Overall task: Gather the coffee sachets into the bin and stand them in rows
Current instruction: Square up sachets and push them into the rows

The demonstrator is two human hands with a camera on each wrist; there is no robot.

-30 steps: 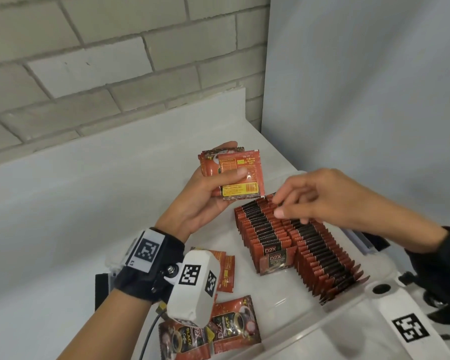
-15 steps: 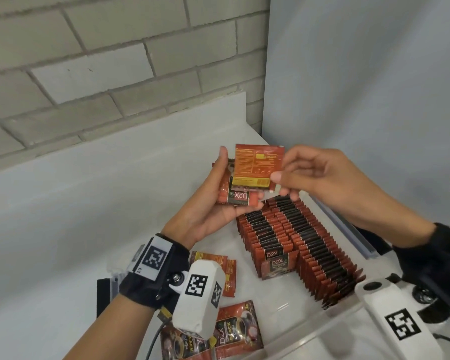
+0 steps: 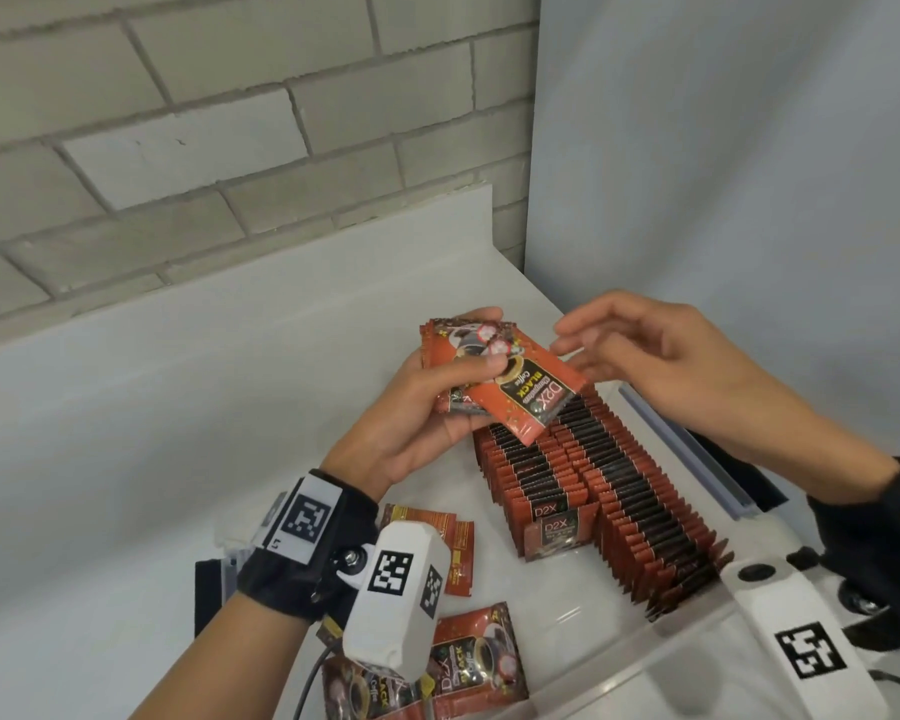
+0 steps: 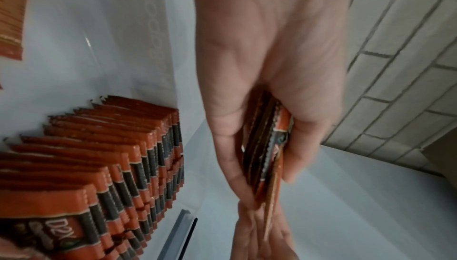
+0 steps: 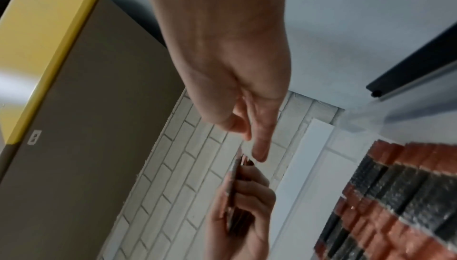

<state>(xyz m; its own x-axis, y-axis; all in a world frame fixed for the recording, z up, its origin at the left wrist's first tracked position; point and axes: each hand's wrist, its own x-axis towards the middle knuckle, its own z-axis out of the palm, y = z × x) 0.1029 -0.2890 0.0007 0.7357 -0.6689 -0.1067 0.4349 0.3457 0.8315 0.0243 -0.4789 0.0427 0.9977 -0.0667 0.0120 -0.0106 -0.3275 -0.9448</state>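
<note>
Right hand letting go of a sachet onto the left hand's stack

The left hand [image 3: 411, 407] is gripping a small stack of D2X coffee sachets [image 3: 510, 379] above the clear bin [image 3: 645, 662], thumb pressing the top one. The right hand [image 3: 640, 350], which half a second ago was pinching a sachet back-side up, is now hovering just beside the stack with fingers [image 3: 578, 330] loosely spread and empty. The sachet is lying face up, so it is probably being turned to match the standing rows [image 3: 619, 491]. Loose sachets [image 3: 476, 662] are waiting nearer.
</note>
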